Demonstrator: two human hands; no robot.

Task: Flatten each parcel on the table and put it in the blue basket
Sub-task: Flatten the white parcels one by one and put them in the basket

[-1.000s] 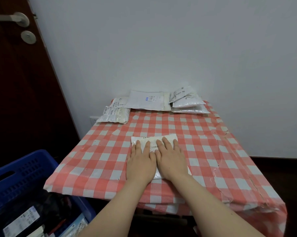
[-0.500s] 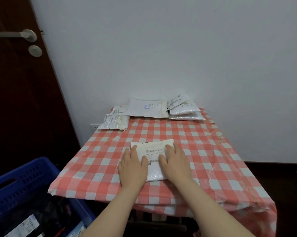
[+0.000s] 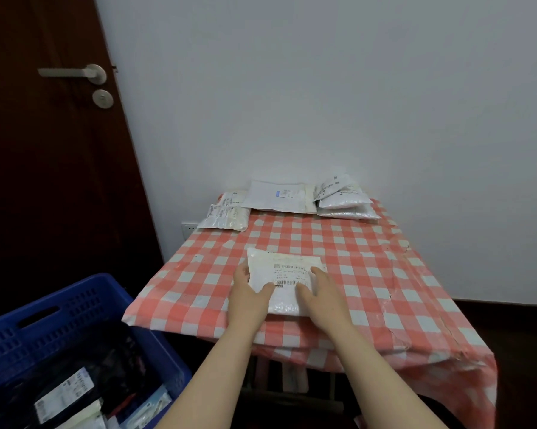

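Note:
A white padded parcel (image 3: 284, 267) with a printed label lies flat near the front of the checked table (image 3: 375, 274). My left hand (image 3: 248, 300) holds its left edge, thumb on top. My right hand (image 3: 323, 297) holds the right edge the same way, thumb across the label's lower corner. The blue basket (image 3: 75, 292) stands on the floor at the lower left, below the table's front corner, with several dark and white parcels (image 3: 66, 394) inside it.
More white parcels lie along the table's far edge: a flat one (image 3: 276, 198) in the middle, a bubble-wrapped pair (image 3: 225, 216) at the left, a small stack (image 3: 343, 201) at the right. A dark door (image 3: 44, 181) stands behind the basket; a white wall backs the table.
Both hands slid apart from pressing side by side on the parcel's middle to its left and right edges. The view has pulled back and turned left, showing more of the basket.

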